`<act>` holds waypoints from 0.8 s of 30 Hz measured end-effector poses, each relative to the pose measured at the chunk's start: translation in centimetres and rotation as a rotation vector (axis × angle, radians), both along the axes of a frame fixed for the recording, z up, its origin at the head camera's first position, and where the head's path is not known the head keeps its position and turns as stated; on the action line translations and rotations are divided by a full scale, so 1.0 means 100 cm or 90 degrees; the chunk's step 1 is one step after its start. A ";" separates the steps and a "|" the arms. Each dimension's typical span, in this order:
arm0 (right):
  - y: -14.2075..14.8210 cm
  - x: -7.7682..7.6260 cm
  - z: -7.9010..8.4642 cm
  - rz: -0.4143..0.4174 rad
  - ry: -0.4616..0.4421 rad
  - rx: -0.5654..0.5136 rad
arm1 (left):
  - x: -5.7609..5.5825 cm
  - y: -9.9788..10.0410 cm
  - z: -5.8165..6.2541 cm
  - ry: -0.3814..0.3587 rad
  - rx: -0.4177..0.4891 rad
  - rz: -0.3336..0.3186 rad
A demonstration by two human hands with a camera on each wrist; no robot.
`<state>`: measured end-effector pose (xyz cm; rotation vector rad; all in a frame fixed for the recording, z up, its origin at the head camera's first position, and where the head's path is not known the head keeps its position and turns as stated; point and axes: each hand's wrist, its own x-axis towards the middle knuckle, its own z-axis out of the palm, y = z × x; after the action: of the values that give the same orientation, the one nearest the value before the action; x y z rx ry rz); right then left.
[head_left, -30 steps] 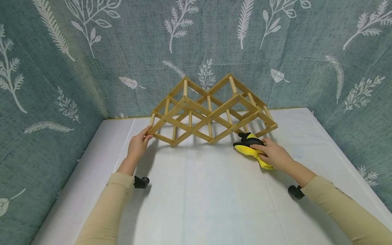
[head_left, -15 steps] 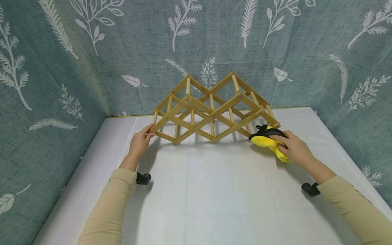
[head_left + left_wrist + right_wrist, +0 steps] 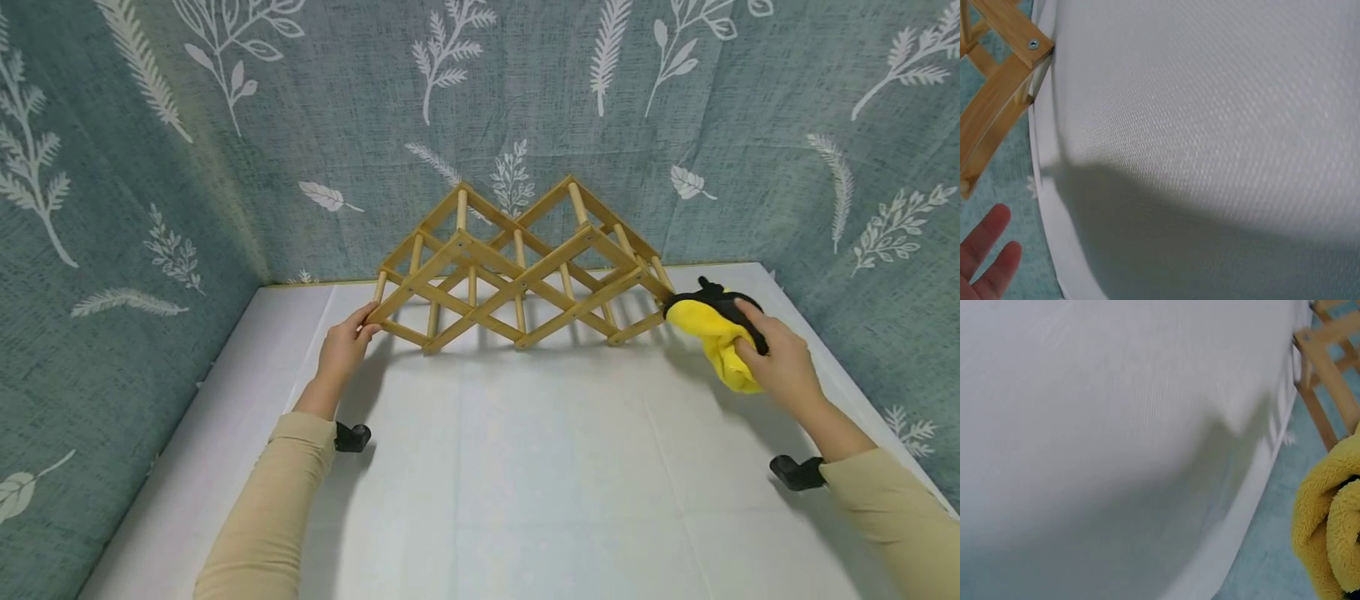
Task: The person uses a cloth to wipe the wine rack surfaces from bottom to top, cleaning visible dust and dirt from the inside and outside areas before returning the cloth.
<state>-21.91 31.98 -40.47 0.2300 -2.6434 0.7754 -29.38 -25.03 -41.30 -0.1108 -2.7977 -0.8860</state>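
A folding wooden wine rack (image 3: 517, 287) stands in a zigzag of slats and dowels at the back of the table. At its lower left corner, my left hand (image 3: 343, 350) holds the rack's end between thumb and fingers. Two of that hand's fingertips (image 3: 999, 219) show near the slats in the left wrist view. My right hand (image 3: 783, 362) grips a plush yellow cleaning cloth (image 3: 723, 354) with black trim and a small black loop. The cloth's left end overlaps the rack's right end in the head view. Its fluffy folds fill the right edge of the right wrist view.
A white cover lies over the table (image 3: 525, 467). Close behind the rack hangs a grey-green curtain (image 3: 337, 150) with white leaf prints, which also closes off both sides. Black wrist mounts (image 3: 352, 437) jut inward from both sleeves.
My right hand has carried the yellow cloth rightward, from the rack's lower right front to its right end. The left hand keeps its hold and the rack stays in place.
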 end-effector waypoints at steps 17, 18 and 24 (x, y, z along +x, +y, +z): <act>-0.050 -0.015 -0.014 0.164 -0.254 -0.055 | -0.001 0.002 0.002 -0.015 0.005 0.001; -0.055 -0.019 -0.017 0.178 -0.278 -0.050 | -0.001 0.002 0.001 -0.014 0.005 0.002; -0.074 -0.033 -0.025 0.133 -0.380 -0.108 | 0.001 0.002 0.002 -0.018 0.012 0.005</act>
<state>-25.26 24.53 -42.99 0.2635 -3.1096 1.3017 -29.24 -24.88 -41.14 -0.0857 -2.8128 -0.9187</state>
